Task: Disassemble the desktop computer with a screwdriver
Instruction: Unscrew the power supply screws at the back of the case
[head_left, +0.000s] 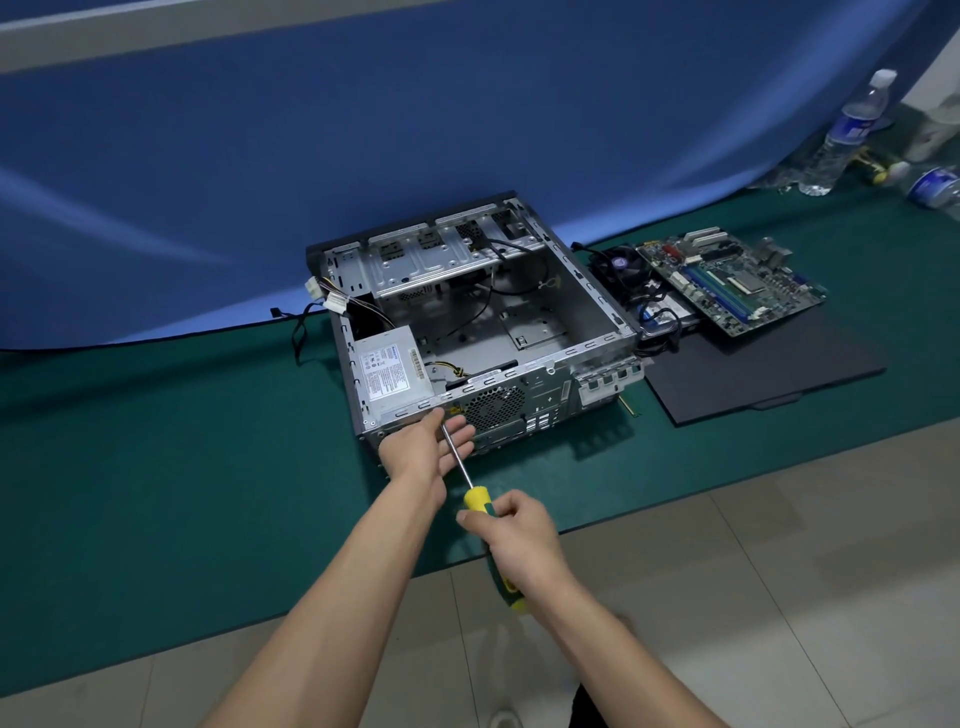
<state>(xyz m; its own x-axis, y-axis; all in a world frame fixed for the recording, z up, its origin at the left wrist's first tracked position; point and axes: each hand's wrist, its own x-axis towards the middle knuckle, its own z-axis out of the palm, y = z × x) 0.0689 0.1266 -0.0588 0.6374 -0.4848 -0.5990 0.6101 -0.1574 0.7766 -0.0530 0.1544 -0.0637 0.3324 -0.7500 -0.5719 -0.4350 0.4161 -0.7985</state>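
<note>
My right grip (511, 525) wraps the screwdriver (470, 480), tip at the case (467, 322) rear; left grip (431, 441) spread beside. Motherboard (727, 283) is out, far right; power supply (389, 371) remains ahead.

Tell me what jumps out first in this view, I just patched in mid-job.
The opened computer case sits mid-mat, nearly gutted, with the power supply in its near-left corner. At its rear panel the right hand grips a yellow-handled screwdriver, whose shaft crosses the open left hand. To the right, the removed motherboard lies on a dark panel.
</note>
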